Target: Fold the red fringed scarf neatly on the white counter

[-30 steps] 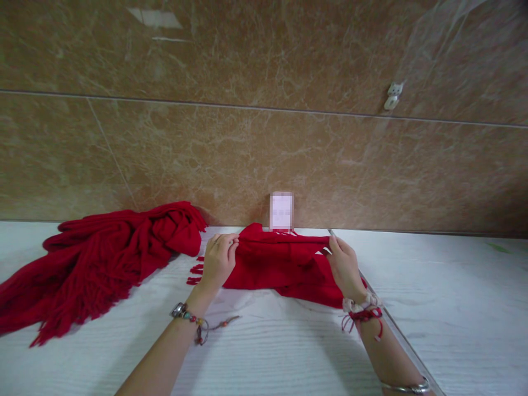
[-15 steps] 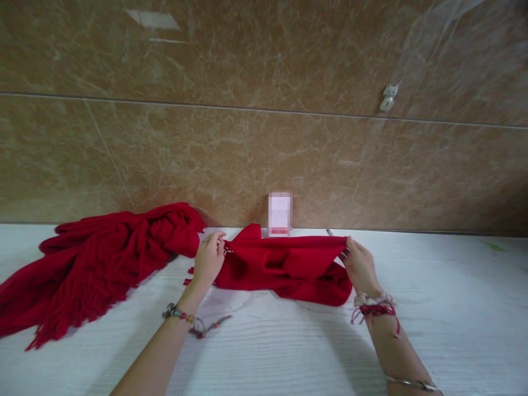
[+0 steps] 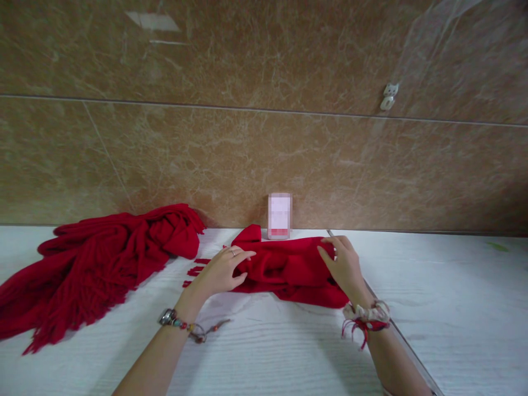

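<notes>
A folded red scarf (image 3: 280, 272) lies rumpled on the white table, its short fringe showing at the left end. Over that left end rests my left hand (image 3: 225, 269), fingers stretched out and thumb apart, with no cloth pinched in it. My right hand (image 3: 344, 261) is at the scarf's right end, its thumb and fingers spread with a gap between them. Whether its fingertips touch the cloth I cannot tell. A second red scarf (image 3: 124, 258) with long fringe lies bunched on the left, apart from both hands.
Behind the scarf, a small pale upright object (image 3: 280, 212), blurred out, stands against the brown marbled wall (image 3: 231, 154). A white cat-shaped piece (image 3: 388, 97) is fixed higher up. The white wood-grain table (image 3: 264, 352) has a dark seam (image 3: 412, 352) beside my right forearm.
Both hands have let go of the scarf's raised edge, which has dropped flat. My left hand moved right over the cloth, my right hand slightly left, and the fingers of both opened.
</notes>
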`<state>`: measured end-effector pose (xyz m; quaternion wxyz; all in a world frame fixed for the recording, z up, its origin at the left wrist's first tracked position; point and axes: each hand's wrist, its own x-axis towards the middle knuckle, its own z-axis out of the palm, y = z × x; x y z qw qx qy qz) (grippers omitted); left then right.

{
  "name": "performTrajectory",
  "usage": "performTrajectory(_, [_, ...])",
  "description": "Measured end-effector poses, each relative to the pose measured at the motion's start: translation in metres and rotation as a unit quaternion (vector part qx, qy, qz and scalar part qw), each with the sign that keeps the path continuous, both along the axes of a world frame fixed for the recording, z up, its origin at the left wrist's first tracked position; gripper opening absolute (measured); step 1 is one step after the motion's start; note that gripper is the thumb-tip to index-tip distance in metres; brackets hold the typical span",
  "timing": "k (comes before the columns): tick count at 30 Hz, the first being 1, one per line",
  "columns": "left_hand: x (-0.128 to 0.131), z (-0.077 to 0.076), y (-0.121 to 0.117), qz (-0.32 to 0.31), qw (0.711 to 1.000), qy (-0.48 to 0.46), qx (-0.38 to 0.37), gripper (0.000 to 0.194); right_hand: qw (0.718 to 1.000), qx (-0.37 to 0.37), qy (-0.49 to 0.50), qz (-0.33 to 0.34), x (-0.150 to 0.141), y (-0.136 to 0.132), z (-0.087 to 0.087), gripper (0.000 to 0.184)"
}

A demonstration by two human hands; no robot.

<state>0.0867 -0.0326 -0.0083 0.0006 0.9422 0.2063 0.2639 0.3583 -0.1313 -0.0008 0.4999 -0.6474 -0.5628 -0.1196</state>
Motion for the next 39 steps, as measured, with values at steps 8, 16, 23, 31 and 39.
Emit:
performTrajectory(8, [-0.001, -0.004, 0.011, 0.01, 1.0, -0.017, 0.005, 0.045, 0.997, -0.01, -0.075, 0.027, 0.008, 0.003, -0.012, 0.025])
performTrajectory(16, [-0.004, 0.0, 0.014, 0.113, 0.97, -0.208, -0.047, 0.028, 0.978, -0.129, -0.102, 0.127, 0.0, -0.008, -0.003, 0.016])
performTrajectory(23, [-0.008, -0.004, 0.021, 0.192, 0.964, -0.183, -0.023, 0.032, 0.949, -0.201, -0.111, 0.216, -0.009, -0.014, 0.005, 0.022])
performTrajectory(31, [-0.005, -0.007, 0.019, 0.229, 0.951, -0.183, 0.099, 0.036, 0.965, -0.126, -0.039, 0.227, -0.017, -0.01, 0.009, 0.018])
performTrajectory(39, [-0.002, -0.016, 0.017, 0.1, 0.987, -0.096, 0.084, 0.044, 0.987, -0.034, 0.137, 0.08, 0.005, 0.004, -0.005, 0.024])
